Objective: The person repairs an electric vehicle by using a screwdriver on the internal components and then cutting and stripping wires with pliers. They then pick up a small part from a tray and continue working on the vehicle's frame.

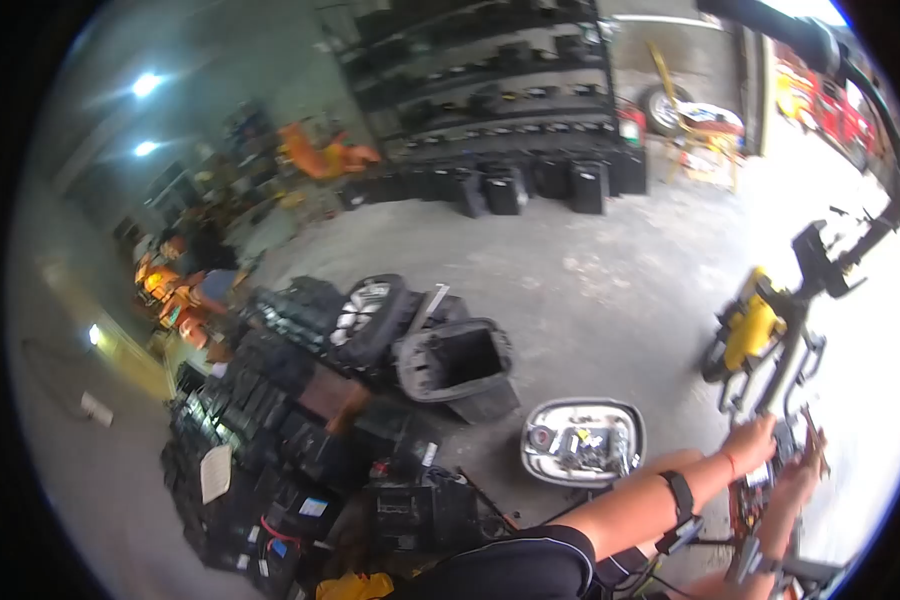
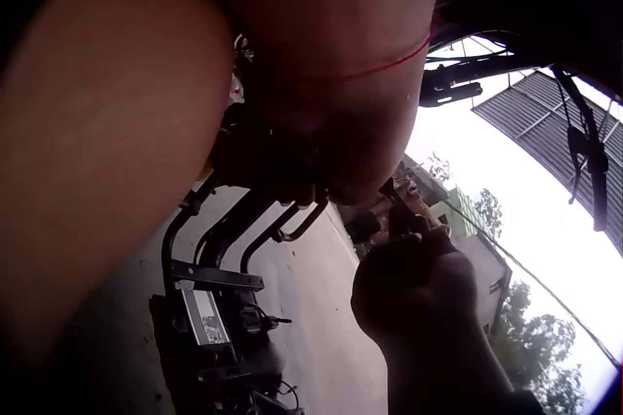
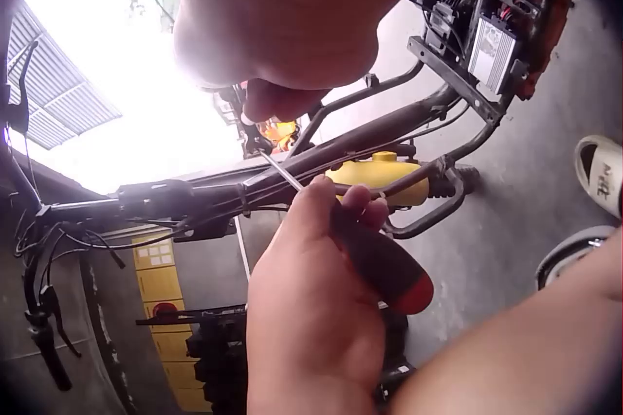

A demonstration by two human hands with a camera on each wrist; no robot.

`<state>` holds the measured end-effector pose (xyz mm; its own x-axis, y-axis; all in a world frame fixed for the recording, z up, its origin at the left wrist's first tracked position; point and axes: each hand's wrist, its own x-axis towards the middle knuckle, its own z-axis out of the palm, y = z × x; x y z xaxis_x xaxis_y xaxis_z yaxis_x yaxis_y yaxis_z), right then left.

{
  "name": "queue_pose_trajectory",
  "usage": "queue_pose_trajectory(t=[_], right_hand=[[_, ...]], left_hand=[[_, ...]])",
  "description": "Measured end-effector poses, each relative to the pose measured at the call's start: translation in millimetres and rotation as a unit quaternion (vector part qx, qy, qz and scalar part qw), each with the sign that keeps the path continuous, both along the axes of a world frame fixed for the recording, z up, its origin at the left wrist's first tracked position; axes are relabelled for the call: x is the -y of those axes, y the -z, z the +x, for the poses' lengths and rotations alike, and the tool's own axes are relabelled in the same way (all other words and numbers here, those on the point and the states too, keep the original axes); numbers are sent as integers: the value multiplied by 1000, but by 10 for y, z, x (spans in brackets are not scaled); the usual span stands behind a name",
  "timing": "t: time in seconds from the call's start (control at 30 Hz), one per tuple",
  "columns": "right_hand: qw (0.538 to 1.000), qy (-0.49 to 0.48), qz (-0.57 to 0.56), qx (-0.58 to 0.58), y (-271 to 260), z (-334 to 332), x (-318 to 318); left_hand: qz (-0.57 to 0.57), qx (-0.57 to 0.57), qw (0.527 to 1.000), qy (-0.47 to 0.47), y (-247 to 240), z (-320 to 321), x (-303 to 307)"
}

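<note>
Right hand point(image 3: 277, 21): nearest the right wrist camera, its fingers curled round a slim dark piece point(image 2: 397, 207), too shadowed to identify.
Left hand point(image 3: 316, 308): its fingers wrap the black and red handle of a screwdriver point(image 3: 382, 261), a red string round the wrist.
Screwdriver: handle inside the left fingers, metal shaft slanting out past them, its end near the right fingers; whether it touches anything is hard to tell.
Step in hand: seemingly close tool work with both hands raised together over the bike frame point(image 3: 384, 133).
Next move: by judgement, any shift of the shaft calls for a firm left grip, a steady right hand and a tip kept off the skin.
Bike frame: dark tubes behind the hands, a silver box point(image 3: 492, 53) with exposed wiring beside it at one end.
Yellow cylinder point(image 3: 375, 178): alongside the tubes, beyond the screwdriver.
White basin point(image 1: 582, 404): on the concrete floor point(image 1: 590, 265), small parts inside.
Black bin point(image 1: 470, 402): open-topped, farther left, next to a heap of dark cases point(image 1: 400, 515).
Rack point(image 1: 490, 66): at the far wall, dark units along its shelves.
</note>
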<state>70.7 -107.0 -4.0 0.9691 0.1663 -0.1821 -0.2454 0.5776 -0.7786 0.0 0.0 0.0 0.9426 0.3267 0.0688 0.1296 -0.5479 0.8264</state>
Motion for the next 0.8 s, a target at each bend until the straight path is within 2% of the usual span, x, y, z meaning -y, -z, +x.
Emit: queue_pose_trajectory(t=[0.03, 0.07, 0.1, 0.13, 0.17, 0.23, 0.27, 0.3, 0.33, 0.4, 0.47, 0.5, 0.57, 0.6, 0.67, 0.73, 0.8], right_hand=[[999, 27, -20, 15, -136, 18, 325], [994, 63, -77, 44, -345, -53, 378], [994, 61, 25, -82, 128, -552, 49], [997, 47, -56, 35, 315, -278, 228], [977, 28, -147, 150, 429, 40, 510], [995, 45, -89, 13, 113, -139, 389], [996, 65, -63, -2, 71, -114, 344], [995, 96, -32, -16, 114, -98, 376], [995, 99, -22, -10, 103, -81, 471], [995, 99, -10, 20, 11, -36, 523], [995, 97, -8, 32, -47, -59, 542], [996, 83, -19, 34, -8, -35, 574], [997, 79, -25, 14, -37, -50, 608], [997, 68, -30, -6, -54, -53, 615], [996, 72, -40, -22, -73, -84, 685], [995, 71, -51, -36, -127, -91, 701], [989, 62, -125, -55, -142, -123, 784]], left_hand=[[-22, 60, 997, -32, 79, 94, 160], [-28, 71, 997, -13, 9, 140, 220], [20, -10, 1000, -18, 490, -283, -37], [13, -9, 1000, -15, 377, -164, 40], [1, 15, 1000, -9, 297, 31, 156], [19, 8, 1000, -16, 249, -26, 96], [56, 1, 998, -15, 342, 35, 67], [-79, -8, 995, -68, 255, 24, 26], [-145, -9, 983, -109, -19, -50, -12], [-2, 35, 987, -156, -33, 9, -171], [36, 22, 985, -165, -207, 7, -386], [59, 0, 989, -138, -271, 31, -533], [128, 90, 984, -82, -194, 49, -900], [120, 82, 988, -48, -288, -35, -1030], [110, 79, 990, -37, -144, -237, -1256], [144, 57, 987, -49, 449, -550, -1508], [133, -98, 986, -16, 1111, -970, -1827]])
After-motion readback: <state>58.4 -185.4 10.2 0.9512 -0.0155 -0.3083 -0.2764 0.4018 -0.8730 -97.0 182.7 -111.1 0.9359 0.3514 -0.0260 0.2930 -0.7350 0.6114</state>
